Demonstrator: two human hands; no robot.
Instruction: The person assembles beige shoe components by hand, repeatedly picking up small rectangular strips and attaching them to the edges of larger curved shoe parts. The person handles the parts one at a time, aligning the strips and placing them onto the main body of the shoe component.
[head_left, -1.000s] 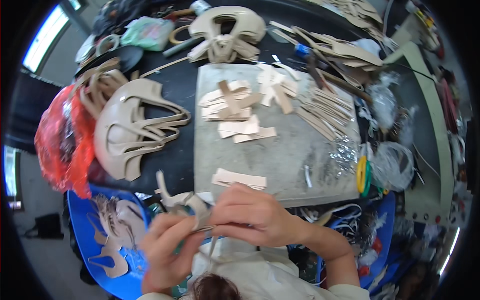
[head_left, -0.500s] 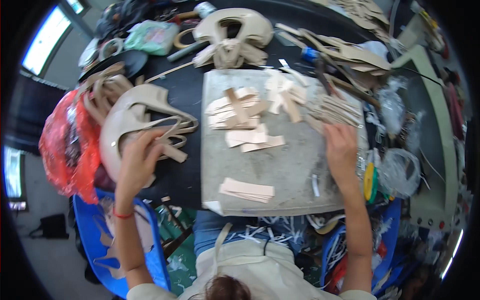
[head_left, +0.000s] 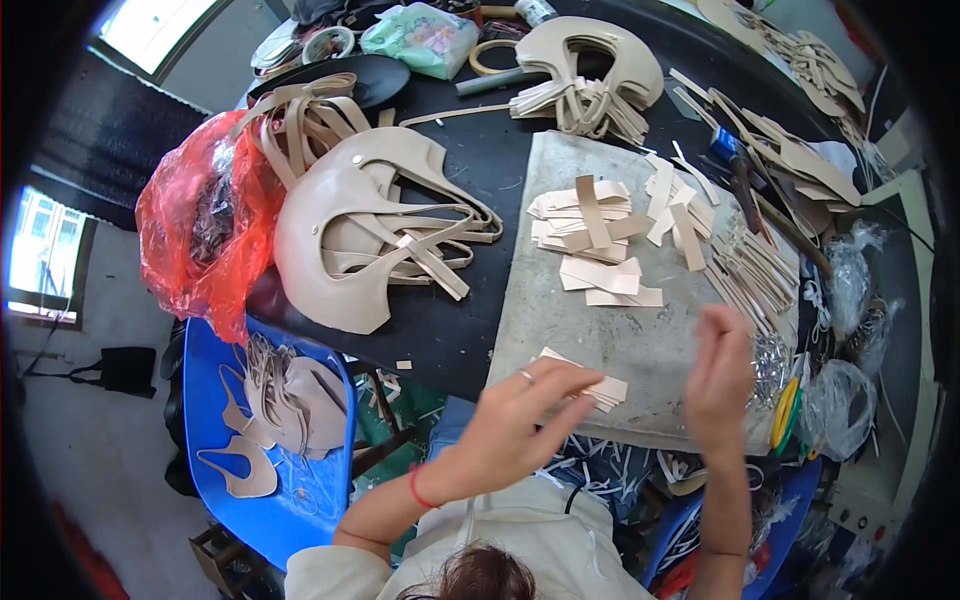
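My left hand (head_left: 530, 425) reaches over the near edge of a grey work board (head_left: 640, 345), a ring on one finger. Its fingers are stretched out, thumb apart, over a small stack of pale beige strips (head_left: 612, 392), which they partly cover; whether they press on it I cannot tell. To its right, my right hand (head_left: 722, 380) hangs over the board, its fingers smeared by motion. Beyond it a fan of narrow beige strips (head_left: 750, 275) lies along the board's right side. Crossed short strips (head_left: 590, 225) and a looser pile (head_left: 680, 205) lie farther back.
Curved beige cut-out panels with straps (head_left: 335, 260) lie left of the board, beside a red plastic bag (head_left: 205, 220). More panels (head_left: 610, 60) sit behind. Yellow-and-green-handled scissors (head_left: 787, 410) and clear bags (head_left: 840, 405) are at the right. A blue chair (head_left: 265, 500) holds further pieces.
My left hand has left the strapped panels and come over to the strip stack at the near edge. My right hand has drawn back from the narrow strips. The view has turned.
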